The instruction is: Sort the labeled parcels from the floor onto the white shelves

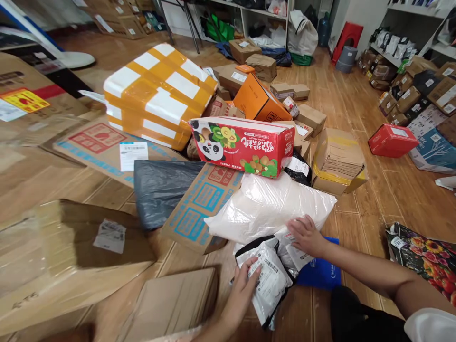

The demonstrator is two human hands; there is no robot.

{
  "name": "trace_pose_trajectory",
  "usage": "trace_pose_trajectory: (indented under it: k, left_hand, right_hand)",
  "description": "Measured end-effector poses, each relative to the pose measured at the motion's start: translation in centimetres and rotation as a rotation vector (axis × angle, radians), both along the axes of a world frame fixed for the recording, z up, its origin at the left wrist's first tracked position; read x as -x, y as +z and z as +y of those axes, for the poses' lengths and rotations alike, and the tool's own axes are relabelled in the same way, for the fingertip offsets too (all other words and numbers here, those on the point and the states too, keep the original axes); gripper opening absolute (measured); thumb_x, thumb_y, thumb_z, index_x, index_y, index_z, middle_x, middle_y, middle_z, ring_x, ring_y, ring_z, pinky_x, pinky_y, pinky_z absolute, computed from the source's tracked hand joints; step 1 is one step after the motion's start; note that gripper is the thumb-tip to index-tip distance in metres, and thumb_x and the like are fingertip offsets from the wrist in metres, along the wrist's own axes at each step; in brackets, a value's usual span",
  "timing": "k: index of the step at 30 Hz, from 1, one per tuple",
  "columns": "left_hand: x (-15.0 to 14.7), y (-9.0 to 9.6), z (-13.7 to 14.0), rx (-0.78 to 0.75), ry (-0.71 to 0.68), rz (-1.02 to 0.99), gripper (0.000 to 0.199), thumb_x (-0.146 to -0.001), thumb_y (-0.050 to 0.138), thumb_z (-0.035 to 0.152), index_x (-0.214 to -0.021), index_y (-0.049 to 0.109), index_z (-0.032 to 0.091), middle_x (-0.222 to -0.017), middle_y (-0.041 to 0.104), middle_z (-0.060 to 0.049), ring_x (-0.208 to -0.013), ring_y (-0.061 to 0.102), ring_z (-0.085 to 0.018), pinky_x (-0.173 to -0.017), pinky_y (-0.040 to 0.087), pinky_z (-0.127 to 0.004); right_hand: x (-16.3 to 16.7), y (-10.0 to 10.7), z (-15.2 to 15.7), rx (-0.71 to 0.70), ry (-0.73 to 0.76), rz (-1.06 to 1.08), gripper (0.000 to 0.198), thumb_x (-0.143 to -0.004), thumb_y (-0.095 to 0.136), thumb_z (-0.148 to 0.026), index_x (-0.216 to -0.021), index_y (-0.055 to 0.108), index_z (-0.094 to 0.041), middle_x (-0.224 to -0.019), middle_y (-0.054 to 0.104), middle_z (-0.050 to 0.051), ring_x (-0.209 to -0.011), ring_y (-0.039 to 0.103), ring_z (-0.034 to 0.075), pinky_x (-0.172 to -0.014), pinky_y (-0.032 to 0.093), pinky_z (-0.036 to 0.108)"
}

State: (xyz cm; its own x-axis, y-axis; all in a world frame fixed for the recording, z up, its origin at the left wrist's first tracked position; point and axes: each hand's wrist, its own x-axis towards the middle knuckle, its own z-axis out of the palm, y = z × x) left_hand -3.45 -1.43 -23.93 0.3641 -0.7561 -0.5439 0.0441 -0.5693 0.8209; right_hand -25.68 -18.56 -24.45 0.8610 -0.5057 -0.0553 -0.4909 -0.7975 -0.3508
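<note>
The left hand (pixel 245 285) has its grip closed on a small white mailer bag (pixel 270 282), thumb across the printed label, low on the wooden floor (pixel 359 109) near its bottom edge. The right hand (pixel 306 235) lies flat, fingers spread and released, on a labelled parcel (pixel 297 256) just beside a large white plastic bag (pixel 267 204). Behind that stand a red panda-print carton (pixel 242 145) and an orange-taped white box (pixel 158 95)
</note>
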Motion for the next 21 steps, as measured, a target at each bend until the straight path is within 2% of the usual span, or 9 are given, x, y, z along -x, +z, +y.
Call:
trace_pose_trajectory:
  k: [3, 5, 8, 10, 12, 14, 17, 19, 21]
  left_hand:
    - [-0.1, 0.5, 0.0, 0.032, -0.036, -0.004, 0.076, -0.068, 0.06, 0.086, -0.11, 0.065, 0.023, -0.121, 0.063, -0.015, -0.132, 0.051, -0.037, -0.121, 0.032, -0.051]
    - [-0.3, 0.6, 0.4, 0.047, -0.065, -0.039, 0.075, -0.071, 0.057, 0.085, -0.111, 0.065, 0.023, -0.121, 0.062, -0.015, -0.132, 0.051, -0.037, -0.121, 0.033, -0.052]
    - [0.0, 0.5, 2.2, 0.115, -0.177, -0.084, 0.071, -0.078, 0.056, 0.079, -0.12, 0.064, 0.022, -0.127, 0.06, -0.016, -0.133, 0.05, -0.039, -0.12, 0.034, -0.055]
    - [1.0, 0.8, 3.8, 0.207, -0.346, -0.035, 0.076, -0.076, 0.064, 0.075, -0.132, 0.061, 0.024, -0.137, 0.056, -0.018, -0.138, 0.046, -0.042, -0.12, 0.033, -0.058]
    - [2.7, 1.7, 5.2, 0.265, -0.507, 0.045, 0.089, -0.07, 0.075, 0.07, -0.144, 0.054, 0.024, -0.148, 0.049, -0.019, -0.143, 0.039, -0.045, -0.122, 0.031, -0.058]
    - [4.7, 3.1, 6.0, 0.239, -0.534, 0.077, 0.089, -0.075, 0.074, 0.065, -0.149, 0.048, 0.021, -0.153, 0.045, -0.021, -0.146, 0.036, -0.043, -0.124, 0.028, -0.056]
    - [6.8, 5.0, 6.6, 0.164, -0.465, 0.067, 0.054, -0.094, 0.056, 0.052, -0.137, 0.055, 0.021, -0.141, 0.053, -0.02, -0.138, 0.046, -0.035, -0.121, 0.034, -0.05]
    - [7.2, 5.4, 6.9, 0.182, -0.527, 0.056, 0.034, -0.096, 0.051, 0.041, -0.122, 0.059, 0.021, -0.13, 0.058, -0.018, -0.125, 0.054, -0.032, -0.113, 0.042, -0.046]
    - [6.5, 5.2, 7.5, 0.204, -0.686, 0.042, 0.023, -0.092, 0.051, 0.03, -0.112, 0.057, 0.021, -0.121, 0.062, -0.016, -0.114, 0.058, -0.03, -0.103, 0.048, -0.042]
  right_hand:
    - [0.1, 1.9, -2.4, -0.07, -0.057, 0.05, 0.041, -0.09, 0.071, -0.035, -0.126, 0.065, -0.015, -0.124, 0.068, 0.019, -0.116, 0.056, 0.034, -0.108, 0.038, 0.056]
    - [0.1, 4.1, -4.2, -0.271, -0.001, 0.023, 0.027, -0.093, 0.067, -0.039, -0.104, 0.069, -0.015, -0.1, 0.072, 0.013, -0.095, 0.061, 0.027, -0.096, 0.045, 0.047]
    - [0.0, 7.5, -5.2, -0.716, 0.073, -0.097, 0.04, -0.09, 0.066, -0.059, -0.089, 0.066, -0.018, -0.081, 0.066, 0.001, -0.074, 0.058, 0.017, -0.075, 0.048, 0.032]
    - [-0.5, 8.7, -3.9, -0.886, 0.165, -0.152, 0.051, -0.086, 0.065, -0.071, -0.085, 0.066, -0.02, -0.078, 0.063, -0.001, -0.071, 0.056, 0.015, -0.069, 0.046, 0.028]
    - [-1.2, 8.4, -1.1, -0.815, 0.303, -0.208, 0.054, -0.088, 0.06, -0.075, -0.08, 0.064, -0.022, -0.075, 0.061, -0.001, -0.072, 0.056, 0.016, -0.073, 0.045, 0.031]
    - [-1.6, 7.0, 2.5, -0.602, 0.341, -0.317, 0.057, -0.095, 0.048, -0.075, -0.077, 0.06, -0.022, -0.072, 0.058, 0.001, -0.074, 0.054, 0.019, -0.076, 0.043, 0.035]
    - [-0.8, 4.4, 7.7, -0.379, 0.254, -0.524, 0.053, -0.103, 0.033, -0.066, -0.079, 0.052, -0.023, -0.07, 0.054, 0.002, -0.072, 0.049, 0.02, -0.071, 0.039, 0.036]
    - [0.3, 3.1, 10.5, -0.376, 0.243, -0.627, 0.046, -0.105, 0.032, -0.06, -0.083, 0.05, -0.024, -0.07, 0.053, 0.0, -0.069, 0.048, 0.019, -0.067, 0.036, 0.035]
    - [1.3, 2.1, 12.4, -0.493, 0.232, -0.641, 0.042, -0.106, 0.03, -0.057, -0.087, 0.049, -0.024, -0.072, 0.054, 0.0, -0.068, 0.048, 0.018, -0.065, 0.037, 0.033]
